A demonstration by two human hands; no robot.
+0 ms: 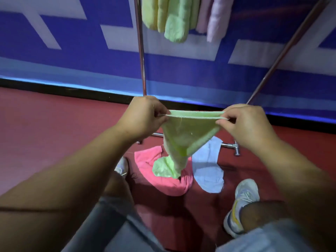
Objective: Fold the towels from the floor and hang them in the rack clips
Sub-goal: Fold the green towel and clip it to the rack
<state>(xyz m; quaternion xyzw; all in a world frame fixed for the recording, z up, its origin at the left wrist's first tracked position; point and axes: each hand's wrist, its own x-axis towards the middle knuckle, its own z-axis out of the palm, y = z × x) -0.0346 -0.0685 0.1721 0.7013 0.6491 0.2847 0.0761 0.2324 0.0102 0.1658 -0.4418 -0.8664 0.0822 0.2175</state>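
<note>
A light green towel (183,135) hangs between my hands, its top edge stretched taut and its lower end drooping in a twisted tail. My left hand (143,117) pinches the left corner. My right hand (249,124) pinches the right corner. Below it on the red floor lie a pink towel (160,177) and a light blue towel (207,170). At the top, folded yellow, green and pink towels (176,20) hang from the rack; the clips are out of view.
The rack's metal upright pole (141,51) stands just behind my hands, a slanted pole (283,53) at right, and its base bar (229,145) lies on the floor. A blue and white banner wall (72,42) is behind. My shoes (241,202) flank the towels.
</note>
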